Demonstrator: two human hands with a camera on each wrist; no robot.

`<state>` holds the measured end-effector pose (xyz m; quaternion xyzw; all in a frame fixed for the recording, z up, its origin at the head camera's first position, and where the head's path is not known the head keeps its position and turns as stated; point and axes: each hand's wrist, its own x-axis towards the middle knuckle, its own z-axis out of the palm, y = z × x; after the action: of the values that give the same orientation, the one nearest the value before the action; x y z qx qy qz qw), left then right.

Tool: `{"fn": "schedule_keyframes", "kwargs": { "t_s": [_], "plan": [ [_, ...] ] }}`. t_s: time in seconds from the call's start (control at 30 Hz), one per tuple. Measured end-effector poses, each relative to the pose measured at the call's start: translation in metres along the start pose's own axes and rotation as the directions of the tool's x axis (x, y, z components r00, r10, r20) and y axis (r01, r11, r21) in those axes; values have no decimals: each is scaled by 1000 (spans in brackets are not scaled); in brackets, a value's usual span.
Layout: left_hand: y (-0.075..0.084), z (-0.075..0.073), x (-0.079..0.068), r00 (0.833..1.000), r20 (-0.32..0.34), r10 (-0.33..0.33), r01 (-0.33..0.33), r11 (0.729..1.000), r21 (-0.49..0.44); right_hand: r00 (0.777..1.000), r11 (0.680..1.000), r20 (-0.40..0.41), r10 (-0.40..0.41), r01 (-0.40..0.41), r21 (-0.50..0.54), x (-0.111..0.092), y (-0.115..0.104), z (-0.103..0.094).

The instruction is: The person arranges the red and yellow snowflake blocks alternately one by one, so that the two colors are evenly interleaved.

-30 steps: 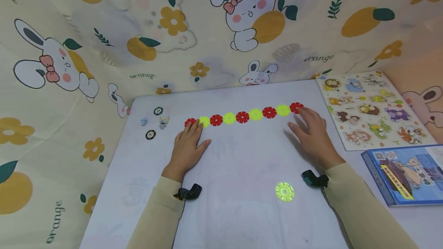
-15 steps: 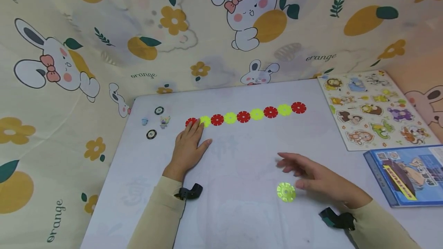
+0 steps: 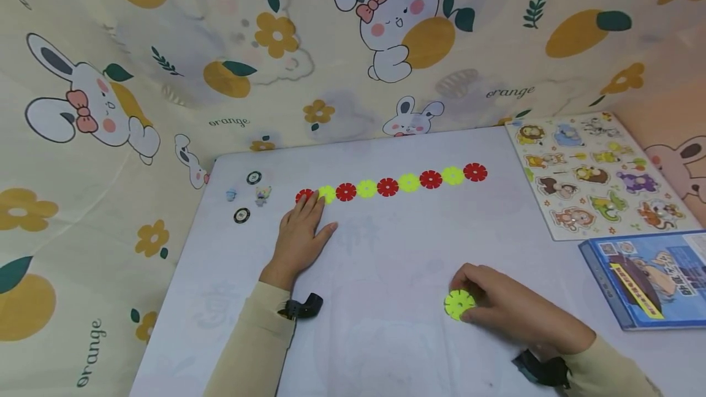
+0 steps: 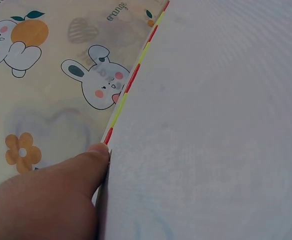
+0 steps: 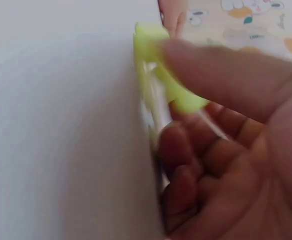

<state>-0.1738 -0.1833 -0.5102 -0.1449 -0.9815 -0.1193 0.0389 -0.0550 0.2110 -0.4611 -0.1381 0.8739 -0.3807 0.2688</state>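
Note:
My right hand [image 3: 515, 305] pinches a yellow-green notched plastic disc [image 3: 459, 306] between thumb and fingers, near the front of the white table. In the right wrist view the disc [image 5: 153, 42] is blurred, with the thumb over its side and the other fingers curled beneath. A row of alternating red and yellow-green notched discs runs across the table. My left hand [image 3: 299, 241] lies with fingers straight, its fingertips on the leftmost red disc [image 3: 303, 193] and the yellow-green disc [image 3: 328, 193] beside it. At the row's right end is another red disc [image 3: 475, 172].
Left of the row lie two round black-and-white pieces [image 3: 241, 215], a small figure [image 3: 263, 195] and a small blue piece [image 3: 231, 194]. On the right are an animal picture board [image 3: 601, 167] and a blue box [image 3: 651, 280]. A patterned cloth [image 3: 353, 48] hangs behind the table.
My right hand has left the row's right end, come down toward the front and taken hold of the loose yellow-green disc. My left hand has stayed in place.

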Motion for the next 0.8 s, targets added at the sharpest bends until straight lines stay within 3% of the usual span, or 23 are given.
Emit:
{"fn": "schedule_keyframes", "kwargs": {
  "t_s": [0.07,0.17,0.3,0.4,0.5,0.7,0.8],
  "plan": [
    [0,0,0,1000,-2,2,-2,1000,2,998,996,-38,41,-38,75,3,0,-3],
    [0,1,0,1000,-1,2,-2,1000,3,987,986,-154,46,-20,164,11,4,-8],
    [0,1,0,1000,-1,0,0,1000,-1,936,976,-348,52,26,217,30,15,-19],
    [-1,1,0,1000,3,0,0,1000,-4,875,957,-469,122,21,288,49,26,-29],
    [-1,1,0,1000,7,4,-4,1000,-9,798,937,-565,207,4,349,66,37,-42],
    [-2,2,1,1000,11,-1,1,1000,1,644,912,-685,341,-49,408,89,52,-71],
    [-3,2,1,1000,10,-3,3,1000,4,586,898,-715,380,-48,438,96,55,-79]
  ]
}}
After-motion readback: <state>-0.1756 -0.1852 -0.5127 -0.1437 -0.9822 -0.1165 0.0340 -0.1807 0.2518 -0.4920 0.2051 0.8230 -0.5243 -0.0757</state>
